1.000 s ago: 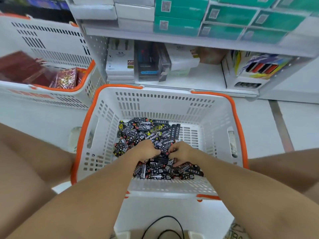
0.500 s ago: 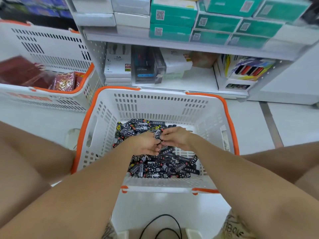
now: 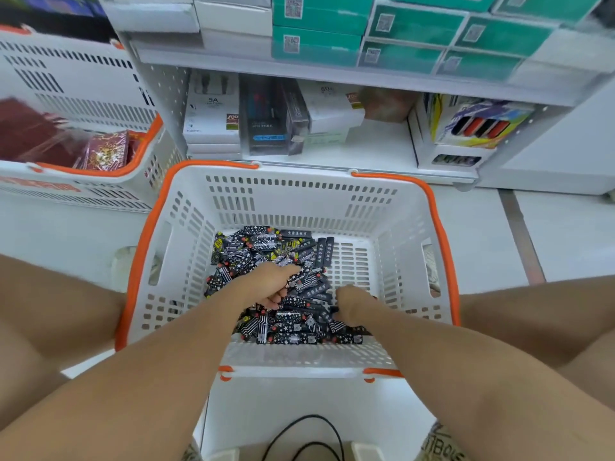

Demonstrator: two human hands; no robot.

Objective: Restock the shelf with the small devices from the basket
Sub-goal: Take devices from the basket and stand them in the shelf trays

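This is a shop, seen low down at the foot of a white retail shelf (image 3: 366, 151) stocked with boxed goods: stacked teal cartons (image 3: 412, 24) with QR labels on the upper level, charger and cable boxes (image 3: 213, 111) below. Two orange-rimmed shopping baskets (image 3: 299, 201) stand on the pale tiled floor (image 3: 482, 234) before it. The nearer holds many identical small black packaged devices (image 3: 293, 334).

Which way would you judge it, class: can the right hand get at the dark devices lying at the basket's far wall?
Probably yes. The right hand is already inside the open-topped basket, and nothing covers the far devices; the left hand sits off to one side.
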